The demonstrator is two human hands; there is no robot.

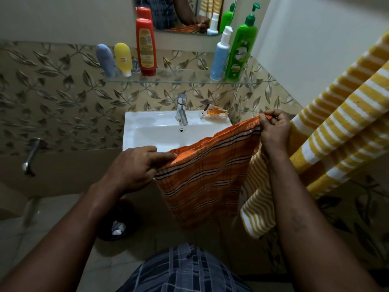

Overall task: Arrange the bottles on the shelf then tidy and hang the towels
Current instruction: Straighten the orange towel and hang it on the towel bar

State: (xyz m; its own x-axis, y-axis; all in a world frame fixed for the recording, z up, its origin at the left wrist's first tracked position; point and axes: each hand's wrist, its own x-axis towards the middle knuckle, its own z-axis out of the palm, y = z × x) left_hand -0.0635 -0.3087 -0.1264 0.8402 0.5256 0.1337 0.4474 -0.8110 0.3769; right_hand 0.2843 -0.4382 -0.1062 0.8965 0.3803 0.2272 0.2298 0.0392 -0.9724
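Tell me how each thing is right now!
orange towel: spread out, held up by both hands.
left hand: pinches towel's top edge.
right hand: pinches towel's top corner.
yellow striped towel: hanging on the right.
five bottles: standing on glass shelf.
tap: no water running.

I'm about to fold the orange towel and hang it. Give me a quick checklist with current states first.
1. Bottles upright on glass shelf: ok, all five stand.
2. Left hand pinches orange towel's top edge: ok.
3. Right hand pinches the other top corner: ok.
4. Towel hangs off the floor: ok.
5. Free rail or hook for it: cannot tell; the yellow striped towel hangs at right, its support out of view.
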